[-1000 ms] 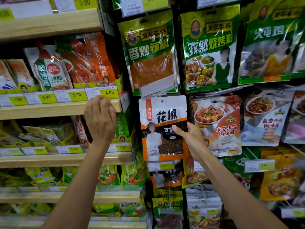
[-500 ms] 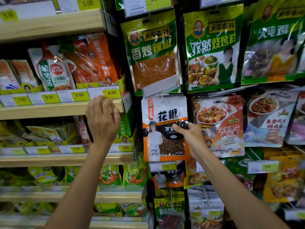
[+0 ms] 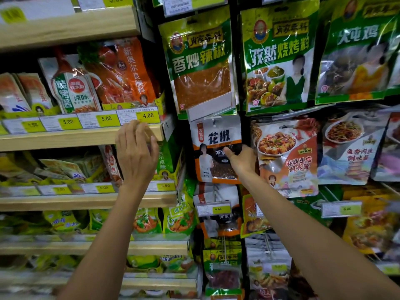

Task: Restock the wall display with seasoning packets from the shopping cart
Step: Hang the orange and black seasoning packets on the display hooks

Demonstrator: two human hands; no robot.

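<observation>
Left hand (image 3: pixel 136 154): held against the front edge of the wooden shelf (image 3: pixel 65 138), fingers close together and lightly bent, tips touching the wood just below a yellow price tag (image 3: pixel 148 115); nothing is gripped.
Right hand (image 3: pixel 243 162): the seasoning packet (image 3: pixel 213 144) is pinched at its right edge, with the thumb laid across the front. The fingers behind it are hidden.
Packet position: held upright against the wall display, between the shelf end and a tofu sauce packet (image 3: pixel 285 156), directly under a large green chilli bag (image 3: pixel 201 61).
Peg (image 3: pixel 213 121): the packet's top is met here. Whether the hang hole is threaded cannot be told.
Cart: not in view.
Risk, drop: if the pinch is let go before the hole is seated, the packet would likely be dropped past the rows below.
Risk, snag: the hole could be missed because the green bag's lower edge and the blank label plate overhang the peg.
Risk, knock: the tofu sauce packet, touching the right hand, could be pushed askew by a sideways move.
</observation>
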